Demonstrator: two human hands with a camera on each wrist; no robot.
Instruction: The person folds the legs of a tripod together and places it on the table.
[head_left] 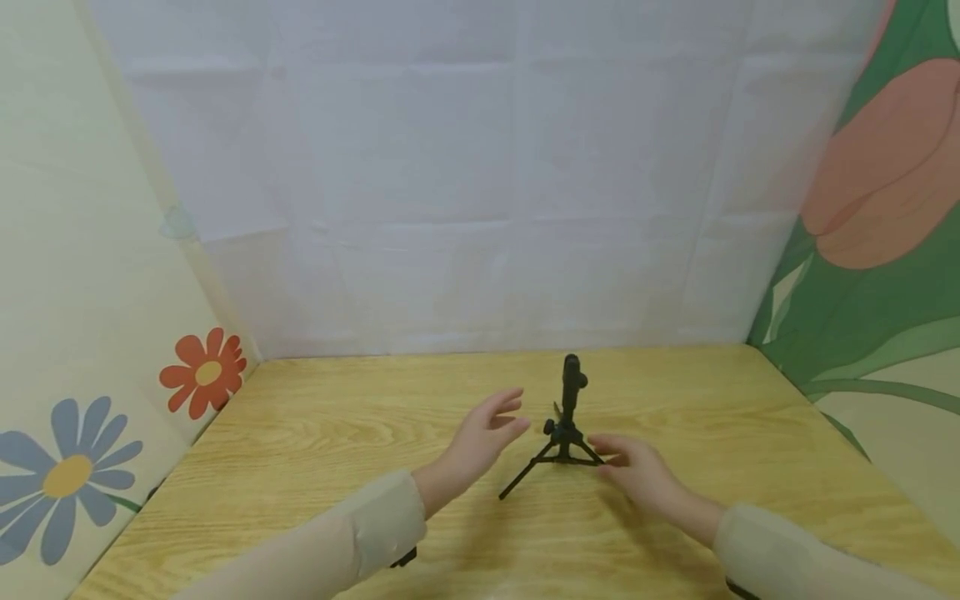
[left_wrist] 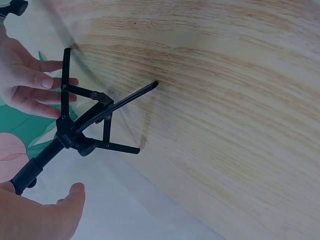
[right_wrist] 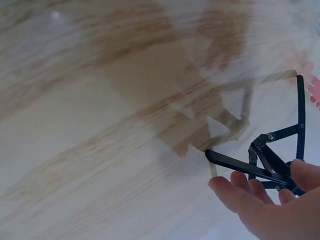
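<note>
A small black tripod [head_left: 567, 433] stands upright with its legs spread on the wooden table. Its column and side knobs show in the head view; the left wrist view shows the tripod's [left_wrist: 65, 135] hinged leg braces. To its left, my left hand [head_left: 483, 433] hovers apart from it, fingers extended and thumb spread. My right hand [head_left: 641, 477] is at the right leg, with its fingers loosely extended around that leg. In the right wrist view, the right hand [right_wrist: 270, 210] overlaps the tripod's [right_wrist: 272, 155] lower part; whether the fingertips touch the leg I cannot tell.
The wooden table [head_left: 337, 417] reaches back to a white cloth backdrop [head_left: 480, 183]. A flower-printed panel [head_left: 75, 250] borders the left side, and a green panel with a pink flower [head_left: 885, 167] borders the right.
</note>
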